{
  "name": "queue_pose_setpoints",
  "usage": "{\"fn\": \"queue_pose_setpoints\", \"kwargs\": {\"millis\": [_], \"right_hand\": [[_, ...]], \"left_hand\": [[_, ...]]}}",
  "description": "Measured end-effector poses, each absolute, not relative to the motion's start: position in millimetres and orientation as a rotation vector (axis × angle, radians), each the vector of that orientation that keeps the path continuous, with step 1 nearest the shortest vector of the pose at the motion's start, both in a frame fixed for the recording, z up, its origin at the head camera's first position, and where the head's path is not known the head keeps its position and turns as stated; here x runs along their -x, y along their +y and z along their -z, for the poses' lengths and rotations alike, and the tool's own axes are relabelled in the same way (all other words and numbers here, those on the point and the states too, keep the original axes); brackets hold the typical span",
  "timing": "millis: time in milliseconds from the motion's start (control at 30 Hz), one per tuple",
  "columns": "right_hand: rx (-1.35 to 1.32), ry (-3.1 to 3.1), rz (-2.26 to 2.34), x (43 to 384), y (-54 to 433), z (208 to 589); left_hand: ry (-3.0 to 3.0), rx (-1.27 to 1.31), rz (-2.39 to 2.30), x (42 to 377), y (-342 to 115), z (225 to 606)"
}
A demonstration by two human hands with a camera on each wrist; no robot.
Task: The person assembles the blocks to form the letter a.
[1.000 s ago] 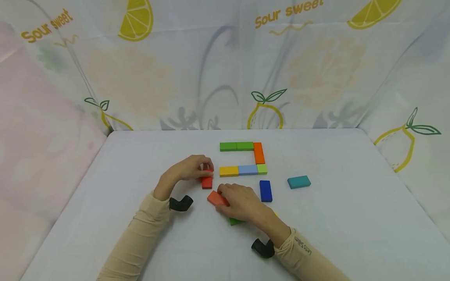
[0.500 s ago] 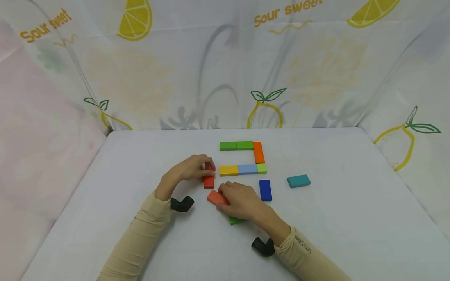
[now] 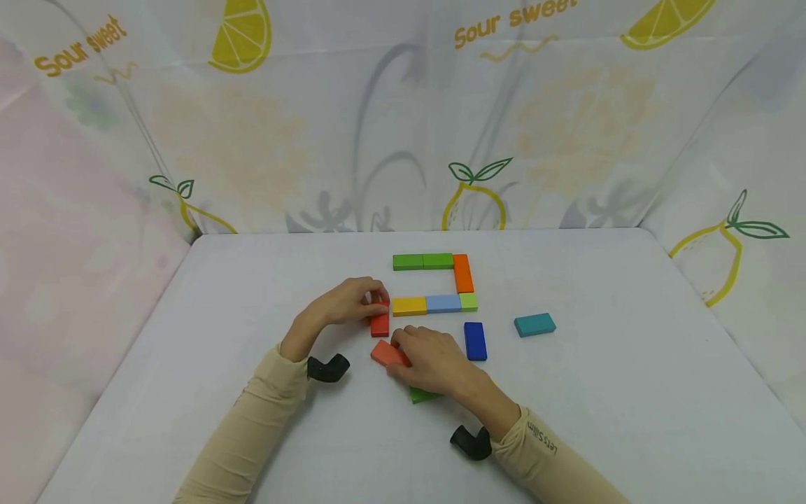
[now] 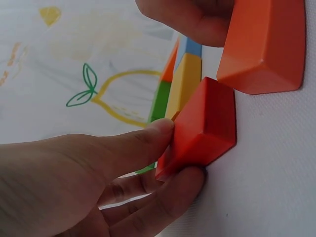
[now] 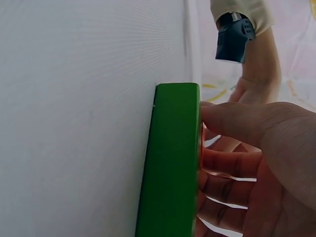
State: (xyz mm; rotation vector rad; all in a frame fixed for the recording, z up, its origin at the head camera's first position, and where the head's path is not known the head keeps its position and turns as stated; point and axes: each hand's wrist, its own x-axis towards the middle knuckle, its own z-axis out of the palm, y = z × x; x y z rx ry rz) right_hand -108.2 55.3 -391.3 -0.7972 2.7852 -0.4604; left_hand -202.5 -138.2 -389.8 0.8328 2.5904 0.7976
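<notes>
Left of the yellow oblong block [image 3: 410, 306], my left hand [image 3: 348, 301] pinches a red oblong block [image 3: 380, 326]; nearer me, my right hand [image 3: 433, 360], fingers curled, pinches a coral oblong block [image 3: 386, 353]

A white-covered table [image 3: 604, 399] carries brightly coloured blocks [image 3: 443, 304].

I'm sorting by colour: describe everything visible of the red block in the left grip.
The red block is a smooth, faintly glossy oblong, perhaps painted wood. It lies flat on white cloth, its length running front to back. The left grip pinches it, partly hiding its far end. The yellow block lies close on its right; contact is unclear.
</notes>
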Motion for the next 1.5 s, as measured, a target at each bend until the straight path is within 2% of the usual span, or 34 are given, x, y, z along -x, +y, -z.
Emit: {"fn": "queue_pose_setpoints", "kwargs": {"millis": [900, 1500], "right_hand": [[0.747, 2.792, 0.448, 109.8, 56.4, 392.1], [0.722, 2.787, 0.447, 110.2, 57.5, 391.7]], "left_hand": [[2.560, -0.728, -0.841, 202.8, -134.3, 389.6], [2.585, -0.752, -0.817, 202.8, -134.1, 390.9]]}}
